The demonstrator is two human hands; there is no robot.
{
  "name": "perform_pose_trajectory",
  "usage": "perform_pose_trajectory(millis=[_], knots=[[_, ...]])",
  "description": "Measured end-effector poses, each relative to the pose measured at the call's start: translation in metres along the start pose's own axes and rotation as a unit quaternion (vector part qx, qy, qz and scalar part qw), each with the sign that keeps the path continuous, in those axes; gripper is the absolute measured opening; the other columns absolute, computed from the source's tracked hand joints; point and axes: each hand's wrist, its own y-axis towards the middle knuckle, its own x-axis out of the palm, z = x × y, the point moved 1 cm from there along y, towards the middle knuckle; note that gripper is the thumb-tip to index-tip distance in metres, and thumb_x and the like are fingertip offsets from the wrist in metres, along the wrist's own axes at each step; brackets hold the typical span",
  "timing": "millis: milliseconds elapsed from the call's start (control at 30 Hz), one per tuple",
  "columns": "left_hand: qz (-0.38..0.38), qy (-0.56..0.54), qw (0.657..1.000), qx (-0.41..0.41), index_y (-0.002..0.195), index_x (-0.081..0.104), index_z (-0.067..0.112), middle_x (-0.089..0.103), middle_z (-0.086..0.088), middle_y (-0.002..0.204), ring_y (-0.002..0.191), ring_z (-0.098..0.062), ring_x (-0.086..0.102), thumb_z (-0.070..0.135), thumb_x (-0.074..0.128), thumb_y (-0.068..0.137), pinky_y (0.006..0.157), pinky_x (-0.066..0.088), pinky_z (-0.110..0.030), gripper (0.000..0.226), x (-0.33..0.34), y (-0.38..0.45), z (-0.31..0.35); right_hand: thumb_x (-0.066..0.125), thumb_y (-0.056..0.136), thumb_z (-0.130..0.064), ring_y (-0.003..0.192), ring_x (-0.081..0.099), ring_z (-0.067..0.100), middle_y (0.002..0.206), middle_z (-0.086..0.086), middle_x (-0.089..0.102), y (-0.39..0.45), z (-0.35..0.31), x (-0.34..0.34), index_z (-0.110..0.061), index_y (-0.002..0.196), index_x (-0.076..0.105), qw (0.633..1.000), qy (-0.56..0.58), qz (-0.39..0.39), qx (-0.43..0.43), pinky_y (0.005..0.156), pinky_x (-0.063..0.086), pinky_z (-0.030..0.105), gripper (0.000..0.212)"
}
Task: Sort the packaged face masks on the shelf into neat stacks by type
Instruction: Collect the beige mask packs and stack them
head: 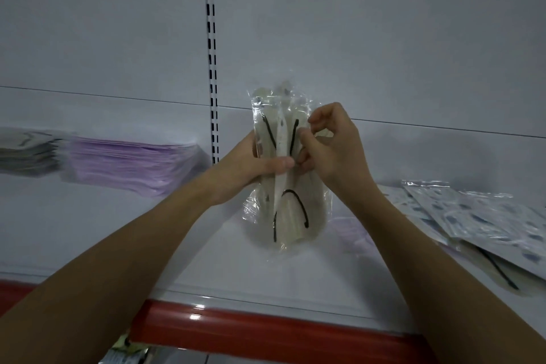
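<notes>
While the left hand [251, 162] grips the clear-wrapped beige masks with black ear loops [285, 174] upright above the white shelf [118, 233], right hand [331, 148] fingers [304, 133] pinch the wrapper's edge. Purple mask stack [130, 165] sits left, a blurred grey stack [26, 154] beside it; patterned packs [478, 216] lie loose right.

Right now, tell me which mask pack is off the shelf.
The beige pack with black ear loops, held upright in both hands; the purple stack and patterned packs lie on the shelf.
</notes>
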Motion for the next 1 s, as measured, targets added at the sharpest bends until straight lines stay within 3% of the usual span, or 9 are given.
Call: perform_pose_trajectory(millis=[100, 233, 400, 467, 533, 600, 700, 900, 1000], knots=[[-0.025, -0.012, 0.999, -0.020, 0.123, 0.059, 0.016, 0.069, -0.001, 0.107, 0.104, -0.019, 0.067, 0.032, 0.085, 0.070, 0.086, 0.054, -0.031, 0.061, 0.002, -0.001, 0.003, 0.059, 0.095, -0.005, 0.054, 0.065, 0.029, 0.088, 0.009, 0.057, 0.001, -0.001, 0.003, -0.013, 0.098, 0.048, 1.000, 0.004, 0.027, 0.001, 0.048, 0.057, 0.037, 0.014], [0.049, 0.096, 0.994, -0.020, 0.102, 0.055, 0.013, 0.063, 0.007, 0.070, 0.062, -0.004, 0.061, -0.015, 0.065, 0.081, 0.056, 0.046, -0.023, 0.036, 0.002, 0.003, 0.000, 0.061, 0.093, -0.006, 0.054, 0.063, 0.017, 0.087, 0.005, 0.054, 0.002, 0.005, 0.002, -0.016, 0.099, 0.049, 0.999, -0.033, -0.002, 0.022, 0.053, 0.057, 0.035, 0.017], [0.141, 0.124, 0.982, -0.030, 0.114, 0.049, 0.017, 0.061, 0.001, 0.079, 0.055, 0.000, 0.061, -0.015, 0.070, 0.078, 0.045, 0.045, -0.015, 0.053, -0.001, 0.005, -0.009, 0.081, 0.076, -0.045, 0.119, 0.047, 0.024, 0.130, 0.008, 0.042, 0.018, 0.010, -0.023, -0.016, 0.133, 0.042, 0.950, -0.306, 0.054, 0.038, 0.096, 0.042, 0.033, 0.074], [0.165, 0.120, 0.979, -0.015, 0.115, 0.048, 0.019, 0.062, 0.000, 0.082, 0.059, 0.001, 0.063, -0.014, 0.071, 0.078, 0.048, 0.047, -0.015, 0.055, 0.000, 0.005, -0.007, 0.081, 0.072, -0.055, 0.130, 0.042, 0.027, 0.145, 0.011, 0.036, 0.023, 0.014, -0.035, -0.016, 0.148, 0.023, 0.961, -0.237, 0.037, 0.141, 0.107, 0.038, 0.041, 0.103], [0.192, 0.109, 0.975, 0.012, 0.115, 0.050, 0.022, 0.066, 0.000, 0.091, 0.073, 0.000, 0.067, -0.012, 0.073, 0.077, 0.061, 0.053, -0.017, 0.056, -0.003, 0.004, -0.007, 0.082, 0.065, -0.060, 0.123, 0.055, 0.024, 0.142, 0.006, 0.049, 0.022, 0.016, -0.034, -0.020, 0.151, 0.016, 0.973, -0.042, -0.032, 0.227, 0.104, 0.044, 0.047, 0.115], [0.201, 0.112, 0.973, 0.033, 0.121, 0.051, 0.019, 0.069, -0.003, 0.104, 0.093, -0.009, 0.070, -0.010, 0.074, 0.077, 0.079, 0.058, -0.027, 0.058, -0.005, 0.002, -0.005, 0.084, 0.067, -0.052, 0.113, 0.066, 0.023, 0.130, 0.005, 0.064, 0.019, 0.016, -0.023, -0.016, 0.143, 0.037, 0.973, 0.084, -0.091, 0.193, 0.097, 0.052, 0.051, 0.096], [0.179, 0.097, 0.977, 0.064, 0.134, 0.045, 0.007, 0.066, -0.012, 0.119, 0.108, -0.019, 0.068, -0.003, 0.072, 0.076, 0.086, 0.057, -0.032, 0.065, -0.002, 0.002, 0.001, 0.076, 0.087, -0.026, 0.108, 0.068, 0.018, 0.119, 0.005, 0.069, 0.012, 0.012, -0.008, -0.014, 0.127, 0.053, 0.994, 0.044, -0.094, 0.042, 0.091, 0.058, 0.043, 0.048], [0.208, 0.063, 0.965, 0.146, 0.134, 0.041, 0.009, 0.063, -0.003, 0.122, 0.113, -0.008, 0.064, 0.016, 0.079, 0.076, 0.086, 0.052, -0.020, 0.070, 0.007, -0.005, 0.013, 0.070, 0.091, -0.014, 0.103, 0.066, 0.001, 0.111, -0.008, 0.064, 0.003, -0.001, -0.004, -0.013, 0.130, 0.042, 0.994, 0.026, -0.101, -0.026, 0.084, 0.055, 0.025, 0.048], [0.225, 0.079, 0.957, 0.166, 0.133, 0.038, 0.011, 0.059, 0.004, 0.122, 0.114, -0.001, 0.061, 0.020, 0.084, 0.068, 0.088, 0.050, -0.017, 0.080, 0.005, -0.007, 0.013, 0.072, 0.089, -0.025, 0.103, 0.067, 0.003, 0.109, -0.012, 0.065, 0.002, -0.004, -0.005, -0.015, 0.134, 0.037, 0.995, 0.059, -0.083, -0.016, 0.086, 0.056, 0.028, 0.058]])
